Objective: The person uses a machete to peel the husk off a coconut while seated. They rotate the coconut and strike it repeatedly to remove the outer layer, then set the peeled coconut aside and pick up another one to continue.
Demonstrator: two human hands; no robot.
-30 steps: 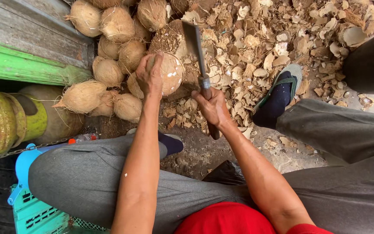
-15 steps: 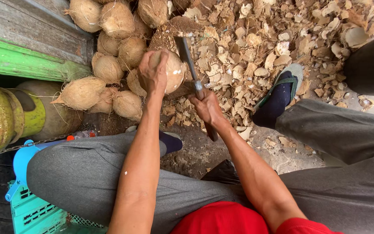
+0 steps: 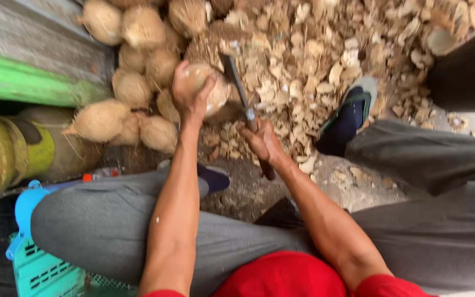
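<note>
Both hands are busy over the chopping spot. The left hand (image 3: 189,91) is curled around the top of a husked coconut (image 3: 210,88), fingers spread over its far side, pressing it down. The right hand (image 3: 262,140) is closed tight around the handle of a cleaver (image 3: 236,82), whose blade now lies right against the coconut's right side. A second ago the blade stood higher and more upright beside the nut; since then it has tilted and come down beside the left hand's fingers, which suggests a chop is landing on the shell. The coconut itself has barely shifted under the palm.

Beyond and to the left of the left hand sits a heap of coconuts (image 3: 133,88). Beyond the right hand spreads a litter of husk chips (image 3: 314,60), with a sandalled foot (image 3: 350,113) to its right.
</note>
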